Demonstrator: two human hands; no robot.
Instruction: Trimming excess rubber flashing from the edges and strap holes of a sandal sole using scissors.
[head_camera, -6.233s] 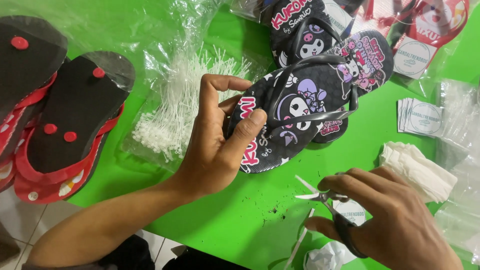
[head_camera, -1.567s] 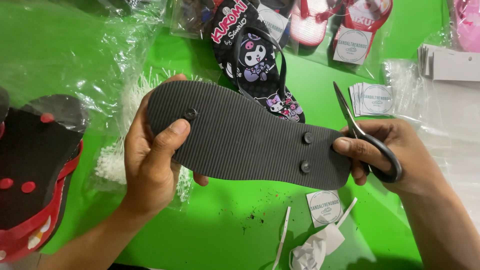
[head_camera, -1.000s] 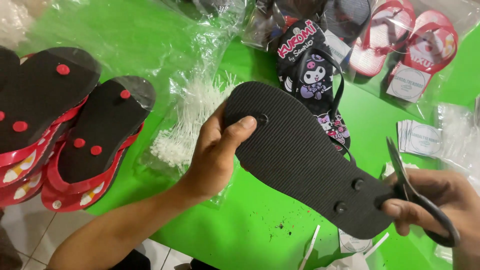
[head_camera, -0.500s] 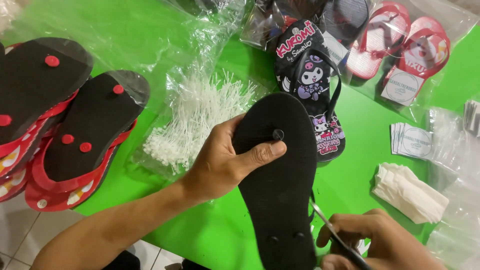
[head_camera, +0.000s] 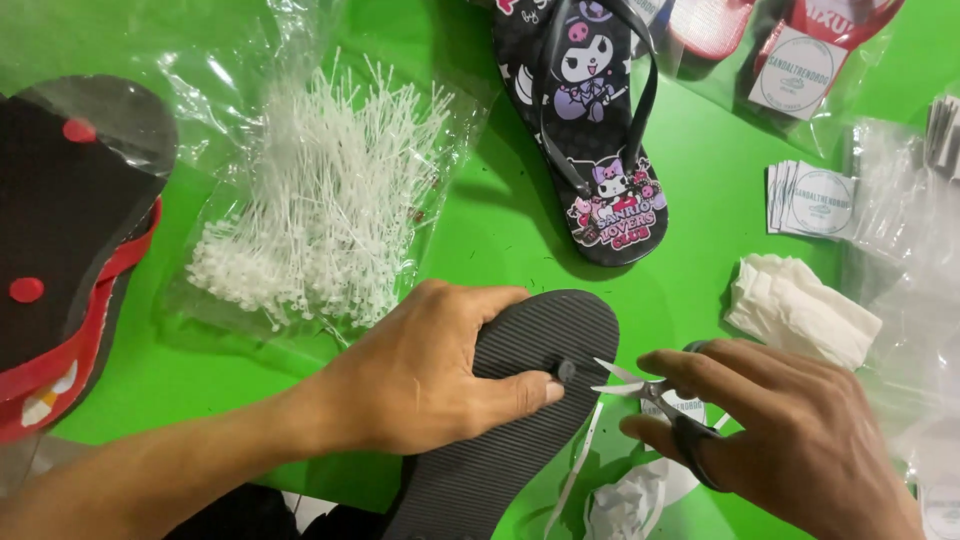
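My left hand (head_camera: 430, 385) grips a black flip-flop (head_camera: 520, 420) turned sole-up, thumb lying just left of the round strap plug (head_camera: 566, 370) near the toe. My right hand (head_camera: 790, 440) holds small scissors (head_camera: 650, 395), blades parted, their tips right beside that plug. The sandal's heel end runs down off the lower edge of the view. A matching black flip-flop with cartoon prints (head_camera: 590, 140) lies strap-up on the green table (head_camera: 300, 365) farther back.
A clear bag of white plastic ties (head_camera: 330, 210) lies at centre left. Red-and-black sandals in plastic (head_camera: 70, 250) are stacked at the left edge. Card tags (head_camera: 815, 200), folded white cloth (head_camera: 800, 305), bagged sandals (head_camera: 790, 50) and crumpled paper (head_camera: 630, 500) sit to the right.
The sole-up sandal has come down toward the table and turned lengthwise toward me. My right hand has brought the scissor tips up to the toe plug. The view has tilted lower.
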